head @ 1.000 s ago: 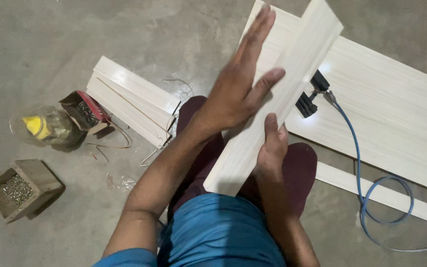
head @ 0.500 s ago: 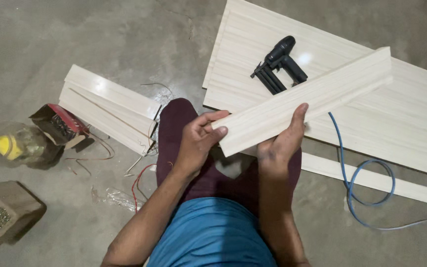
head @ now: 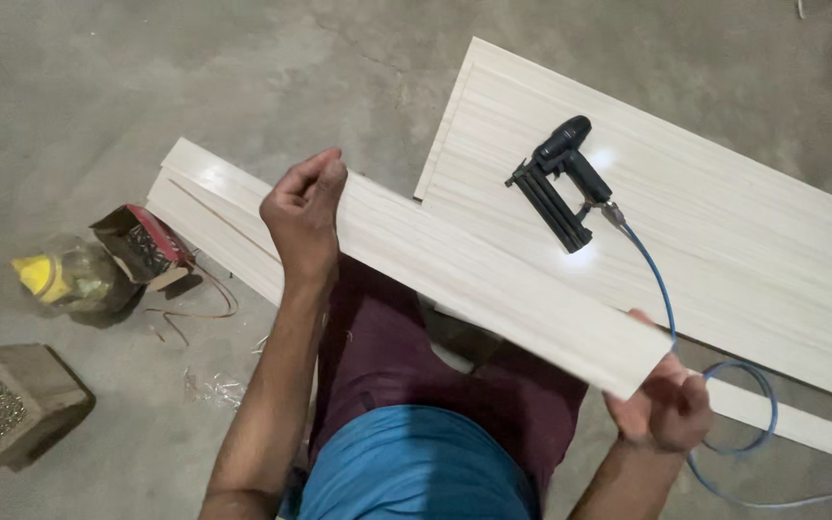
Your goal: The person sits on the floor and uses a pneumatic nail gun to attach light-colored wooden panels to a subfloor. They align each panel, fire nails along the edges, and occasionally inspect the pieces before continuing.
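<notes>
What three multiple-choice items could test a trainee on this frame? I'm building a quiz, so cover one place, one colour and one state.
1. Where does the nail gun lie?
A. on the wide pale panel
B. in the wooden box
C. on the person's lap

2. What colour is the hose on the nail gun?
A. red
B. blue
C. green

3. How is the long pale board held?
A. by the left hand alone
B. lying untouched
C. by the left hand and the right hand, one near each end

Answers: A, the tool rests on the panel; B, the hose is blue; C, each hand grips one end.
</notes>
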